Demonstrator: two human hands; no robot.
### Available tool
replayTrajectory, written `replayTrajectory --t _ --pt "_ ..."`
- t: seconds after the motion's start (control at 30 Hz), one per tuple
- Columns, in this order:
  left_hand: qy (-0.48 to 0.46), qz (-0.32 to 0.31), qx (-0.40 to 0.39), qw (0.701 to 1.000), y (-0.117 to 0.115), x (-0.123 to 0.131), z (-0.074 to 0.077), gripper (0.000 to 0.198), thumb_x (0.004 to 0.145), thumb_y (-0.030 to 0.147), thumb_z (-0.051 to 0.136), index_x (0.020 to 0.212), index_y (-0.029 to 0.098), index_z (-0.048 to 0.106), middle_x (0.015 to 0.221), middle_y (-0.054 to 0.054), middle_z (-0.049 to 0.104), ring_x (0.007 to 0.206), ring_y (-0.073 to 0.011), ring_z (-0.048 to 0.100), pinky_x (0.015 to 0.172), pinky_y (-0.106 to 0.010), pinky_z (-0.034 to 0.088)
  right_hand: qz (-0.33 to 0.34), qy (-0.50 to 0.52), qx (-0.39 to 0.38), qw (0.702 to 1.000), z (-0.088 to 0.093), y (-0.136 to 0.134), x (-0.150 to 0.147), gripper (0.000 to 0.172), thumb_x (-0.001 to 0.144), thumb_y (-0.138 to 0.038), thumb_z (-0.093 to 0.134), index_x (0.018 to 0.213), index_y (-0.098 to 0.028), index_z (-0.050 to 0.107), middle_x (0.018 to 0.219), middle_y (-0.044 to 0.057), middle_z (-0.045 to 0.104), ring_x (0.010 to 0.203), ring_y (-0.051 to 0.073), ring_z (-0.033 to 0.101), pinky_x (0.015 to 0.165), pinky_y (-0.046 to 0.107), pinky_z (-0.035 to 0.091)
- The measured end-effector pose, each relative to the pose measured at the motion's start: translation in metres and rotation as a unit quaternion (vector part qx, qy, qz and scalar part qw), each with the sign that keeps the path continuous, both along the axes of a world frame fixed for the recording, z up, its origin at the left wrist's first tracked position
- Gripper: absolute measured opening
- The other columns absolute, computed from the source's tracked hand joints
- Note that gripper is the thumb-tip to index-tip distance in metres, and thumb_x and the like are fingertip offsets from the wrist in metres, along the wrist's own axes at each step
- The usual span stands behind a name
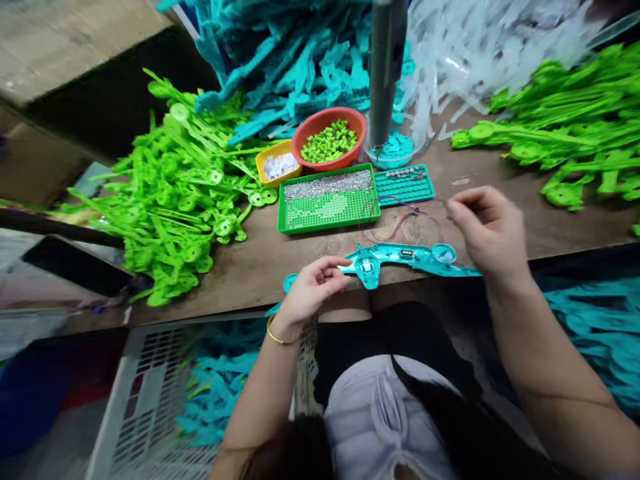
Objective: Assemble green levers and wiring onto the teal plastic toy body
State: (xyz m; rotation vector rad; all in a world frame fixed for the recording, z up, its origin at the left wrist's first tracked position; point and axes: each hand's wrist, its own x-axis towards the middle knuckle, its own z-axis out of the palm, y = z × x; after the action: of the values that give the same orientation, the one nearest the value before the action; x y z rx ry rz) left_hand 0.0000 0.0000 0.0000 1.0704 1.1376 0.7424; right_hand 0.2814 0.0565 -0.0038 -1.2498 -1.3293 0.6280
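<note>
A long teal plastic toy shell (400, 257) lies along the near edge of the brown table (260, 260), its inside facing up. My left hand (313, 290) is curled and pinches its left part near a small fitted piece. My right hand (487, 230) hovers above the shell's right end, fingers pinched on thin red and blue wires (395, 223) that loop over the table toward the shell.
A green tray (327, 200) of small metal parts, a teal tray (405, 183), an orange bowl (327, 140) of green bits and a yellow box (277, 163) sit behind. Heaps of green parts (175, 200) flank them. A grey tool (385, 73) hangs above. A crate (165, 400) stands below left.
</note>
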Motion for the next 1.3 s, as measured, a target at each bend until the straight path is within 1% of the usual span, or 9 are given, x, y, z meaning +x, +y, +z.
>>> replayTrajectory --t 0.23,0.33,0.47,0.6,0.73,0.9,1.0,1.1,1.3 --pt "-0.029 -0.023 0.037 0.999 0.007 0.065 -0.004 0.048 0.065 0.034 0.082 0.107 0.018 0.065 0.095 -0.005 0.066 0.078 -0.0144 0.06 0.072 -0.026 0.048 0.131 0.037 -0.072 0.988 0.005 -0.017 -0.018 0.012 0.081 -0.032 0.065 0.079 -0.021 0.062 0.071 -0.002 0.063 0.065 0.012 0.058 0.061 0.026 0.047" --pt "-0.127 -0.015 0.011 0.992 0.002 0.085 -0.002 0.034 0.072 0.039 0.077 0.091 0.015 0.063 0.085 -0.004 0.067 0.078 -0.0156 0.063 0.075 -0.028 0.05 0.16 -0.018 -0.052 0.986 0.004 -0.02 -0.031 0.009 0.082 -0.029 0.064 0.08 -0.02 0.064 0.076 -0.001 0.065 0.073 0.013 0.06 0.068 0.027 0.047" --pt "-0.181 0.096 -0.029 0.978 -0.01 0.072 -0.002 0.025 0.085 0.037 0.063 0.099 0.018 0.054 0.06 0.005 0.058 0.053 -0.0099 0.059 0.059 -0.024 0.049 0.118 -0.058 -0.027 0.991 0.003 -0.016 -0.026 0.007 0.083 -0.027 0.063 0.08 -0.02 0.064 0.078 0.0 0.065 0.073 0.013 0.059 0.07 0.027 0.046" --pt "-0.098 0.128 0.103 0.982 -0.02 0.062 -0.003 0.064 0.076 0.024 0.075 0.128 0.027 0.038 0.092 0.0 0.067 0.073 -0.0114 0.067 0.074 -0.026 0.054 0.132 -0.071 -0.035 0.988 0.002 -0.015 -0.025 0.008 0.083 -0.027 0.062 0.08 -0.02 0.064 0.078 0.0 0.065 0.073 0.014 0.058 0.069 0.028 0.046" --pt "-0.082 0.184 0.116 0.973 -0.024 0.081 -0.007 0.043 0.079 0.032 0.072 0.11 0.025 0.044 0.104 -0.004 0.064 0.065 -0.0083 0.066 0.058 -0.02 0.052 0.157 -0.068 -0.026 0.985 0.002 -0.018 -0.044 0.008 0.085 -0.024 0.059 0.078 -0.02 0.062 0.075 0.0 0.064 0.073 0.013 0.057 0.068 0.027 0.045" --pt "-0.103 0.252 0.053 0.961 -0.024 0.089 -0.015 0.04 0.074 0.032 0.075 0.094 0.022 0.042 0.076 0.003 0.067 0.041 -0.0042 0.053 0.039 -0.014 0.039 0.173 -0.059 -0.027 0.983 -0.001 -0.021 -0.056 0.007 0.084 -0.022 0.06 0.078 -0.02 0.062 0.075 -0.001 0.063 0.071 0.012 0.057 0.066 0.025 0.045" --pt "-0.08 0.261 0.063 0.96 -0.022 0.071 -0.014 0.025 0.078 0.034 0.071 0.085 0.016 0.054 0.065 0.001 0.066 0.039 -0.0037 0.05 0.039 -0.014 0.038 0.128 -0.051 -0.021 0.99 -0.004 -0.018 -0.048 0.007 0.084 -0.023 0.06 0.079 -0.02 0.062 0.075 -0.001 0.062 0.072 0.012 0.058 0.067 0.026 0.046" --pt "-0.044 0.346 0.12 0.93 -0.014 0.041 -0.008 0.023 0.075 0.032 0.073 0.081 0.014 0.059 0.062 0.001 0.065 0.039 -0.0031 0.049 0.038 -0.013 0.036 0.054 -0.07 -0.014 0.996 -0.004 -0.011 -0.023 0.005 0.083 -0.025 0.061 0.079 -0.021 0.062 0.075 0.0 0.063 0.07 0.013 0.058 0.067 0.029 0.047" --pt "-0.012 0.449 0.199 0.871 0.001 -0.01 -0.004 0.023 0.071 0.03 0.074 0.08 0.016 0.059 0.057 0.006 0.058 0.042 -0.0037 0.046 0.039 -0.014 0.035 -0.221 -0.098 0.065 0.968 -0.012 0.014 0.083 0.011 0.077 -0.033 0.066 0.073 -0.026 0.059 0.067 0.002 0.054 0.057 0.016 0.052 0.057 0.037 0.045"
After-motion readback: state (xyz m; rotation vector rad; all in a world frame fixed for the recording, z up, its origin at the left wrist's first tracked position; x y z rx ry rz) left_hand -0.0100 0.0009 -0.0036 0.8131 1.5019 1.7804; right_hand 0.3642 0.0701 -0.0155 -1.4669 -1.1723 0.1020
